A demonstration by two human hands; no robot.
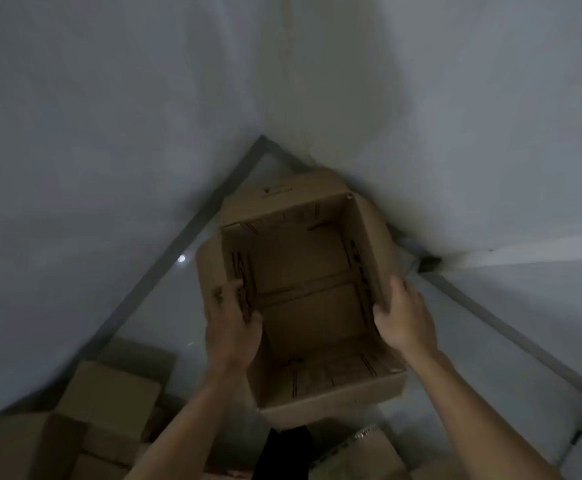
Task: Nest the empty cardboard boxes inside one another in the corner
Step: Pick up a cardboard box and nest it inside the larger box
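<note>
A large open cardboard box [303, 271] sits in the room corner, top open, empty inside, its flaps folded outward. My left hand [232, 327] grips its left wall, fingers over the rim and inside. On the opposite side my right hand [403, 313] clasps the right wall, thumb inside. More cardboard boxes [109, 400] lie stacked at the lower left, and another box [369, 452] shows at the bottom edge between my forearms.
Two pale walls meet at the corner [261, 136] with a dark skirting strip [165, 265] along the glossy floor. A wall step or ledge [431, 263] juts at the right. The scene is dim.
</note>
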